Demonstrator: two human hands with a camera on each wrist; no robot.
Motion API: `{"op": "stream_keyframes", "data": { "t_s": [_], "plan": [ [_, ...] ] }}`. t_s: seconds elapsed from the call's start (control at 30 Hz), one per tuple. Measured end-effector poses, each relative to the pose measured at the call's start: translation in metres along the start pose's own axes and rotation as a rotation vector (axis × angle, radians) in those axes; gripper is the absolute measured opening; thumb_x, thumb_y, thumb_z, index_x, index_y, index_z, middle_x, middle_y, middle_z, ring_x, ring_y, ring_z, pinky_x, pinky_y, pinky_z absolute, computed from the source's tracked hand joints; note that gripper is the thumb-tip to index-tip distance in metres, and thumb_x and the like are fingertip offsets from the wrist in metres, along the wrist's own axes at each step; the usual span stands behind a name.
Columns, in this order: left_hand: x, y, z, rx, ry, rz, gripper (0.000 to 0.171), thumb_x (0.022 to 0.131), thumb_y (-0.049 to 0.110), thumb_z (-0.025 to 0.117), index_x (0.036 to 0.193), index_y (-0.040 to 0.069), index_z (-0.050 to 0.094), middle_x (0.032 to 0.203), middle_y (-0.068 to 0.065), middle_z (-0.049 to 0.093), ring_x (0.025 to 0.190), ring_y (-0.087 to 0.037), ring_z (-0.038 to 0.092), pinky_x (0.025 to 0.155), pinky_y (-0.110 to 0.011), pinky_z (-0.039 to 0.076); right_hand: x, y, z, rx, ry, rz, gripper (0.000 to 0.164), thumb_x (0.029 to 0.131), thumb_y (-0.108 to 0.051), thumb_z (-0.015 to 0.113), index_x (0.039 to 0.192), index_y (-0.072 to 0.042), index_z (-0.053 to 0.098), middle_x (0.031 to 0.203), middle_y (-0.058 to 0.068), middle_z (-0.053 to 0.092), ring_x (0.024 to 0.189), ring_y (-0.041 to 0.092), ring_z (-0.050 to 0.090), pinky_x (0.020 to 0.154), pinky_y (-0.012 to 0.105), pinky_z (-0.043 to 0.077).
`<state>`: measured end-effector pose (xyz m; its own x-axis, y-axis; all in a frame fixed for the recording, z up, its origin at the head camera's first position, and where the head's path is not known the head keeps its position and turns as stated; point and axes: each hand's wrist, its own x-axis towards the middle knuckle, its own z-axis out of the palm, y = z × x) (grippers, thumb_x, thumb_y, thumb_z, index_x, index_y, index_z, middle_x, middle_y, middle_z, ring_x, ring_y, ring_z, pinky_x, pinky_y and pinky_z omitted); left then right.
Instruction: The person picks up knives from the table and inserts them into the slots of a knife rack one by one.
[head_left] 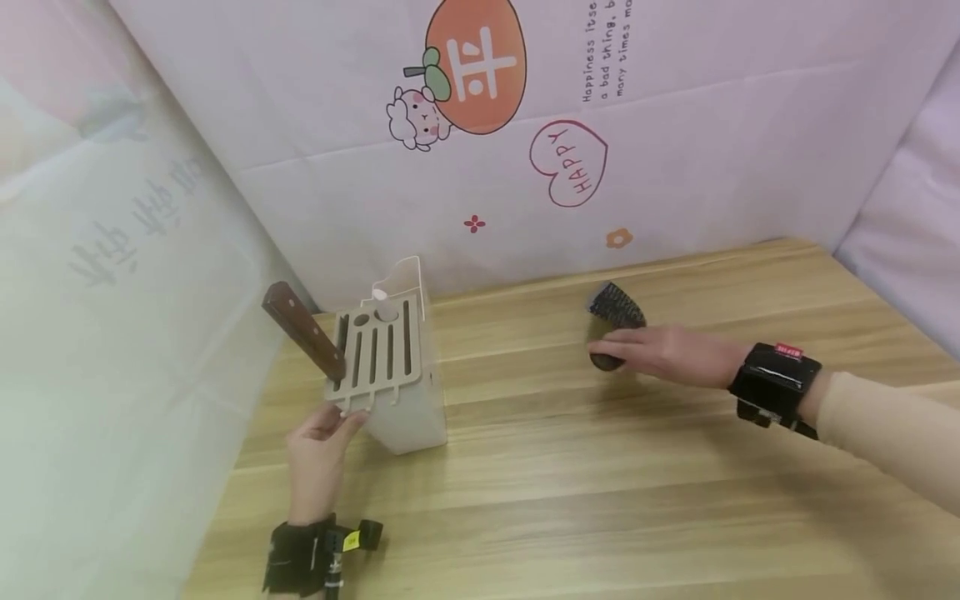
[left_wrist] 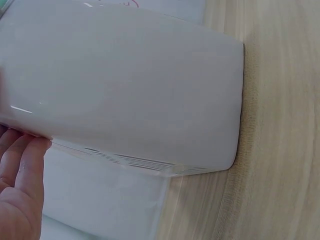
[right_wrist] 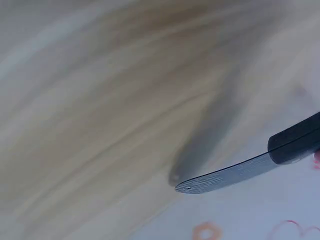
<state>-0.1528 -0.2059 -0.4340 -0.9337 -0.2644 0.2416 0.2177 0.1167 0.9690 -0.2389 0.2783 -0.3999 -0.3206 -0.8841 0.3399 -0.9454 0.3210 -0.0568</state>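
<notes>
In the head view, my left hand [head_left: 318, 454] grips the upper front corner of a white knife holder [head_left: 412, 417], just below its small hooks. Fingers [left_wrist: 31, 167] lie along the holder's edge in the left wrist view. A knife with a brown wooden handle [head_left: 303, 331] leans in one slot, its blade hidden inside. My right hand [head_left: 671, 354], well to the right of the holder, grips a black-handled knife [right_wrist: 295, 142]. Its dark blade [head_left: 617, 306] has a fine lined pattern and is held over the table, pointing away from the fingers.
The holder's slotted beige top [head_left: 381, 350] has round holes, one with a pale-tipped item [head_left: 385, 307] in it, and a thin wire rack [head_left: 405, 271] behind. The wooden table [head_left: 525, 500] meets a printed white cloth [head_left: 675, 150] at the back. Another cloth [head_left: 135, 333] hangs at left.
</notes>
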Motion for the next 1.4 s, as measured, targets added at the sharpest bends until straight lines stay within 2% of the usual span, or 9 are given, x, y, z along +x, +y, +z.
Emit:
{"op": "stream_keyframes", "data": {
  "t_s": [0.1,0.17,0.33,0.47,0.6,0.7,0.83,1.07,1.4],
  "plan": [
    [0.000,0.000,-0.001,-0.021,-0.012,-0.002,0.035,0.090,-0.011,0.071,0.124,-0.013,0.064,0.108,0.008,0.076,0.099,-0.010,0.072,0.092,-0.024,0.058,0.024,-0.009,-0.009,0.065,0.216,-0.035,0.045,0.105,-0.019,0.061,0.147,-0.006,0.054,0.129,0.010,0.070,0.112,0.016,0.069,0.095,0.025,0.056],
    [0.000,0.000,-0.001,-0.025,-0.012,-0.005,0.034,0.090,-0.011,0.071,0.123,-0.013,0.064,0.107,0.007,0.076,0.099,-0.010,0.072,0.092,-0.024,0.058,0.041,-0.016,-0.017,0.069,0.366,-0.029,0.047,0.107,-0.034,0.055,0.143,-0.003,0.058,0.122,0.014,0.073,0.112,0.014,0.068,0.095,0.020,0.055],
    [0.001,-0.003,-0.001,-0.046,-0.006,-0.014,0.033,0.089,-0.012,0.071,0.121,-0.014,0.064,0.104,0.005,0.077,0.096,-0.011,0.073,0.091,-0.025,0.059,0.083,-0.040,-0.046,0.141,0.676,0.079,0.056,0.102,-0.039,0.061,0.139,0.003,0.059,0.106,0.025,0.073,0.094,0.002,0.070,0.075,0.013,0.058],
    [0.005,-0.005,0.003,-0.072,-0.022,0.011,0.035,0.088,-0.012,0.071,0.123,-0.014,0.063,0.107,0.004,0.077,0.098,-0.012,0.073,0.092,-0.027,0.059,0.116,-0.058,-0.076,0.531,0.901,0.142,0.061,0.094,-0.028,0.073,0.140,0.009,0.055,0.105,0.020,0.075,0.089,0.009,0.074,0.072,0.020,0.062],
    [0.008,-0.007,0.003,-0.093,-0.033,0.021,0.036,0.088,-0.014,0.069,0.124,-0.014,0.062,0.108,0.004,0.077,0.098,-0.012,0.073,0.092,-0.027,0.058,0.148,-0.073,-0.098,0.913,1.064,0.118,0.061,0.087,-0.020,0.081,0.138,0.006,0.058,0.106,0.021,0.075,0.095,0.026,0.075,0.075,0.035,0.064],
    [0.004,-0.007,0.000,-0.074,-0.029,0.002,0.036,0.089,-0.013,0.070,0.124,-0.013,0.063,0.108,0.004,0.077,0.098,-0.012,0.073,0.092,-0.026,0.058,0.169,-0.082,-0.101,1.035,1.082,0.117,0.062,0.086,-0.024,0.083,0.138,0.002,0.060,0.106,0.025,0.073,0.096,0.031,0.075,0.075,0.040,0.064],
    [0.002,-0.005,0.000,-0.036,-0.027,-0.018,0.034,0.089,-0.011,0.072,0.122,-0.012,0.064,0.107,0.003,0.077,0.097,-0.011,0.073,0.091,-0.026,0.058,0.190,-0.092,-0.099,1.045,1.045,0.142,0.070,0.085,-0.032,0.081,0.142,0.001,0.057,0.107,0.025,0.073,0.098,0.032,0.075,0.074,0.042,0.064],
    [0.003,-0.003,0.002,-0.095,-0.025,-0.008,0.041,0.088,-0.014,0.069,0.128,-0.011,0.061,0.115,-0.003,0.074,0.099,-0.012,0.073,0.094,-0.028,0.058,0.212,-0.101,-0.103,1.026,0.971,0.258,0.051,0.097,0.010,0.062,0.146,0.000,0.053,0.113,0.025,0.072,0.103,0.032,0.073,0.075,0.046,0.064],
    [0.001,-0.002,-0.001,-0.079,-0.018,-0.016,0.039,0.089,-0.012,0.070,0.127,-0.011,0.062,0.111,0.000,0.076,0.098,-0.012,0.073,0.093,-0.028,0.058,0.234,-0.103,-0.105,1.070,0.847,0.311,0.048,0.096,0.009,0.065,0.142,-0.001,0.057,0.112,0.024,0.073,0.099,0.032,0.074,0.074,0.048,0.065]
  ]
}}
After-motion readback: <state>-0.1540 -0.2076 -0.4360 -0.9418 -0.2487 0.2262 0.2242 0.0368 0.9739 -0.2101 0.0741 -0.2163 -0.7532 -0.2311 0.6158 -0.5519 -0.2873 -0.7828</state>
